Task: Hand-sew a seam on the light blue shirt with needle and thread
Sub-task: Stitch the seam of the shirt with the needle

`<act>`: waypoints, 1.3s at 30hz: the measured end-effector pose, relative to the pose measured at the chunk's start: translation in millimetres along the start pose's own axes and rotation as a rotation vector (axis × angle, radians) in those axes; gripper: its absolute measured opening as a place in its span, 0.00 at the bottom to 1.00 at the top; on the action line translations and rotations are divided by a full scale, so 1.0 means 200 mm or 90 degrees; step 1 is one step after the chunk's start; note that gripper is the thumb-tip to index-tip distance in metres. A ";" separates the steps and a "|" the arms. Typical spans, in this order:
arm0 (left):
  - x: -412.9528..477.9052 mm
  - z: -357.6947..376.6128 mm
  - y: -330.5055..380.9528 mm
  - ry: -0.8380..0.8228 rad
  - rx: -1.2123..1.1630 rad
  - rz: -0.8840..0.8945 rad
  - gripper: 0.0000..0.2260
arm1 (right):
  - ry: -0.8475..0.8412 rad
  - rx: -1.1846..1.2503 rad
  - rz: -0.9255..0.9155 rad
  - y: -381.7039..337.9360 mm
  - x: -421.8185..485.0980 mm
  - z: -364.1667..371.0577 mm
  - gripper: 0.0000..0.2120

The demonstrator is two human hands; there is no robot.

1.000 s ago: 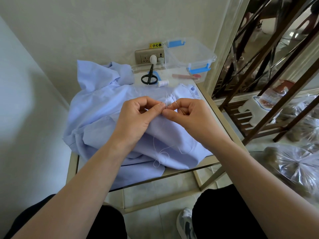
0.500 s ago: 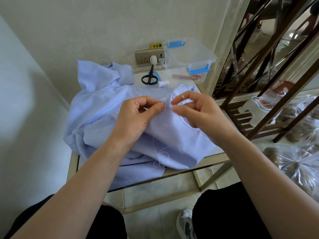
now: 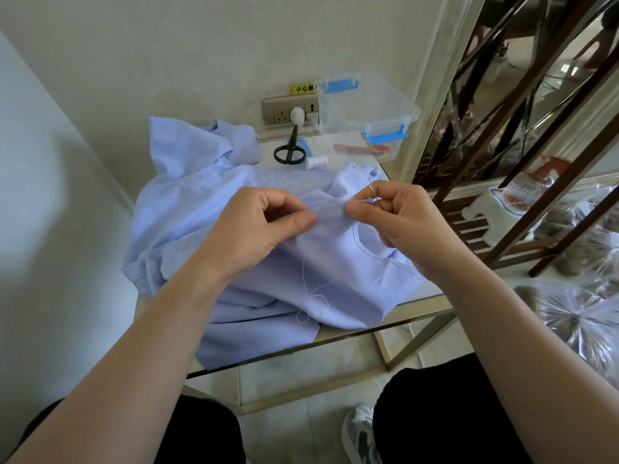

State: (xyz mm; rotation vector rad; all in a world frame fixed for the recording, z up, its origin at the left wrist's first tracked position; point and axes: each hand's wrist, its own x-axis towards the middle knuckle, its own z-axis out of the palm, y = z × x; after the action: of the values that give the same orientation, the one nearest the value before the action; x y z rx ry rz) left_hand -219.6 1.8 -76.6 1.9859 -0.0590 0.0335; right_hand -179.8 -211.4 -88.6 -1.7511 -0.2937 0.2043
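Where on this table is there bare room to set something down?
Bare glass shows at the front right corner of the table, between the light blue shirt and the rim, and in a back strip between the thread spool and the red-tipped tool. Elsewhere the shirt covers the top; black scissors and clear box crowd the back.

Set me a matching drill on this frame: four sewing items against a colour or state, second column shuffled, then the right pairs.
1 scissors
2 thread spool
3 needle
4 shirt

A light blue, fold pinched by the left hand
B held in the right hand
C black handles, lying on the table
D white, lying on its side

Pairs: 1-C, 2-D, 3-B, 4-A
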 end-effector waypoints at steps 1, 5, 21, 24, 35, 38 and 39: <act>0.00 -0.01 0.00 -0.003 -0.009 -0.004 0.03 | 0.001 -0.001 -0.004 0.00 0.00 0.00 0.06; -0.01 -0.04 0.01 -0.053 -0.032 -0.039 0.04 | 0.012 -0.001 -0.011 0.01 0.00 -0.02 0.05; -0.02 -0.06 0.02 0.021 0.061 -0.016 0.08 | 0.014 -0.059 -0.019 0.02 0.00 -0.02 0.06; -0.02 -0.06 0.04 0.025 0.039 -0.024 0.08 | 0.014 -0.062 -0.017 0.03 0.00 -0.03 0.06; -0.02 -0.07 0.03 -0.046 0.045 -0.019 0.10 | 0.009 -0.065 -0.010 0.02 0.00 -0.02 0.07; -0.01 -0.05 0.02 -0.046 0.063 -0.024 0.10 | 0.004 -0.055 -0.007 0.02 0.00 -0.01 0.06; -0.01 -0.03 0.02 -0.038 0.070 -0.023 0.09 | 0.001 -0.050 -0.009 0.02 0.00 0.00 0.06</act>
State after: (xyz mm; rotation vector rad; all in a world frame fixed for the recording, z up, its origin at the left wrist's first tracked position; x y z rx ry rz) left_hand -221.6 6.2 -71.3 2.0971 -0.0600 -0.0465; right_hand -179.7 -212.7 -91.4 -1.8266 -0.3161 0.1837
